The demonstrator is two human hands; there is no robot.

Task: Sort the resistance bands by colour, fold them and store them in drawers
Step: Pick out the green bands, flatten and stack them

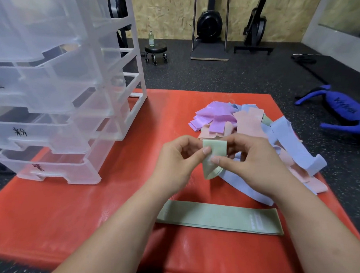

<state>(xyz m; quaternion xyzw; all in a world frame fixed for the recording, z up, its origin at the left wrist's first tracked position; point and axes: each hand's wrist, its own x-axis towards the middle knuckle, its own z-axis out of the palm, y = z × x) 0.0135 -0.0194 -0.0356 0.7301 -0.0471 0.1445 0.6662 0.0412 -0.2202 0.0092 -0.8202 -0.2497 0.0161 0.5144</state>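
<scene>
Pinching folded pale green fabric resistance band [214, 147] between both thumbs | left hand [177, 159] fingers curled at its left edge | right hand [254, 160] fingers curled behind its right edge | held above red padded mat [89, 204]

The folded band [216, 147] is pale sage green, and the flat band [212, 218] has the same green with a paler label patch. The mat [68, 214] is orange-red. On it lie lilac bands [214, 117], pink bands [248, 120] and light blue bands [286, 139]. The drawer unit [52, 110] is milky clear plastic with black handwritten marks. The floor [219, 76] is dark grey with fine light speckles.
</scene>
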